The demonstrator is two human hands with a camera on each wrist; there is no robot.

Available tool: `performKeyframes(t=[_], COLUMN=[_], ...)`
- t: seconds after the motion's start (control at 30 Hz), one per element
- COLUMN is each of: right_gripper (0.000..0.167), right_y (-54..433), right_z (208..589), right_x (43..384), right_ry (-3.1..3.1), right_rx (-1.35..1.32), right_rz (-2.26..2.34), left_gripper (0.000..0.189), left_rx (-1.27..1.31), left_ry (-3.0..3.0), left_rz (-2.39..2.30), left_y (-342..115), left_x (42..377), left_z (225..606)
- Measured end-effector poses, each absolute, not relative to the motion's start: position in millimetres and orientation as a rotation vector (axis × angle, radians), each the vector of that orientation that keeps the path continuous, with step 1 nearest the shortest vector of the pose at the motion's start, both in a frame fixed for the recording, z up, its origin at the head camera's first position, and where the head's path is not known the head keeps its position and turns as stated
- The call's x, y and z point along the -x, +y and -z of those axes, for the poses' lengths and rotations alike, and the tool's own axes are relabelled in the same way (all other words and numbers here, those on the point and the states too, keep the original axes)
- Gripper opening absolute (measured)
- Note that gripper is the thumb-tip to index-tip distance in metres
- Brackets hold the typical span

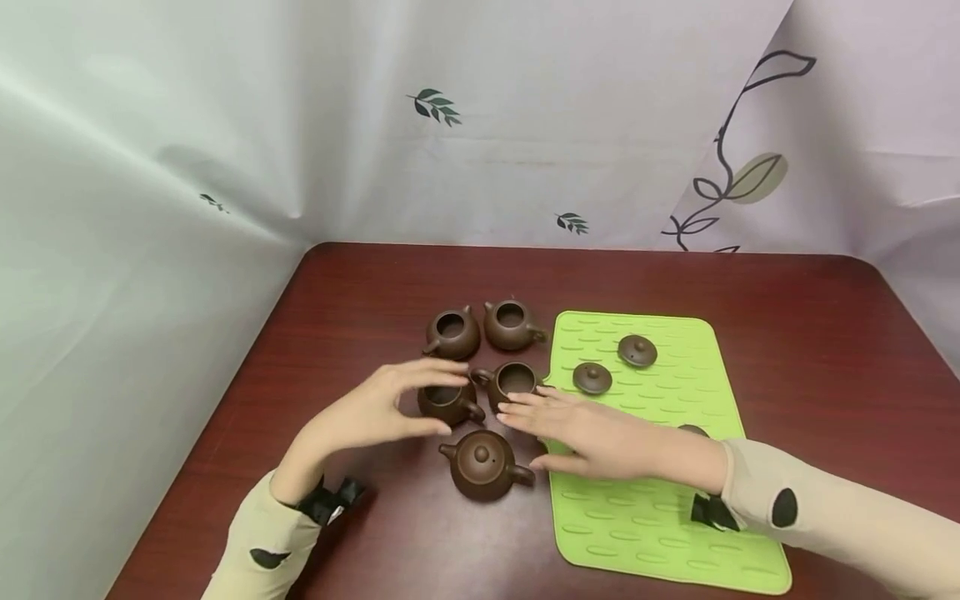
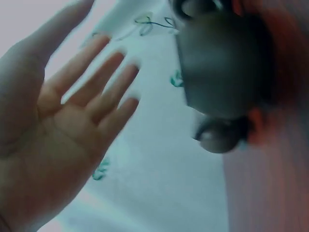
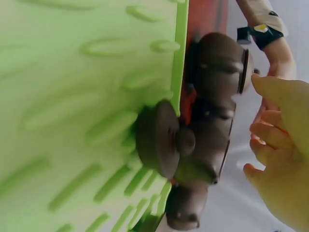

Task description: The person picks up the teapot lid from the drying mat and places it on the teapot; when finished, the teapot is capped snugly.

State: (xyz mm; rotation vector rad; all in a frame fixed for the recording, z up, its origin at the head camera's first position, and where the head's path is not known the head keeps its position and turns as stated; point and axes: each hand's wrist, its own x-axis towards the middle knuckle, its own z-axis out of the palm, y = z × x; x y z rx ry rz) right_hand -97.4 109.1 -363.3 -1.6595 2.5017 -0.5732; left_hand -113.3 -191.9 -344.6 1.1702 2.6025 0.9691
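Note:
Five-fingered and relaxed, my left hand (image 1: 382, 404) hovers over an open brown teapot (image 1: 447, 406), with nothing held. My right hand (image 1: 581, 429) extends, palm down, near another lidless teapot (image 1: 517, 380), its fingertips overlapping that pot in the head view. Nearer the front, between both hands, sits a teapot (image 1: 480, 468) with its lid on. Two more lidless teapots (image 1: 454, 335) stand behind. In the left wrist view, the left palm (image 2: 63, 130) is empty and a blurred teapot (image 2: 224, 63) is beside it. The right hand (image 3: 285, 140) also holds nothing in its wrist view.
A bright green ridged mat (image 1: 660, 517) lies on the right of the dark red table (image 1: 375, 279). On it rest brown lids (image 1: 637, 351), one partly hidden behind the right forearm. Pale patterned sheeting (image 1: 510, 167) surrounds the table's back and sides.

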Motion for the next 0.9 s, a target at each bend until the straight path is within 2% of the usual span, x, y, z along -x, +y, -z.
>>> performKeyframes(t=[0.23, 0.43, 0.7, 0.9], right_gripper=[0.054, 0.054, 0.053, 0.055], right_y=[130.2, 152.0, 181.0, 200.3], right_z=[359.8, 363.1, 363.4, 365.3], right_x=[107.0, 113.1, 132.2, 148.2], right_ry=[2.512, 2.565, 2.743, 2.815], right_rx=[1.557, 1.425, 1.291, 1.188], right_rz=[0.74, 0.848, 0.979, 0.998], left_gripper=[0.059, 0.067, 0.058, 0.062], left_rx=[-0.945, -0.93, -0.939, -0.971], left_ry=[2.748, 2.764, 2.713, 2.693], left_rz=[-0.935, -0.799, -0.802, -0.815], left_y=[-198.5, -197.4, -196.8, -195.1], left_x=[128.9, 133.2, 144.8, 145.9], left_z=[358.7, 363.7, 366.7, 364.4])
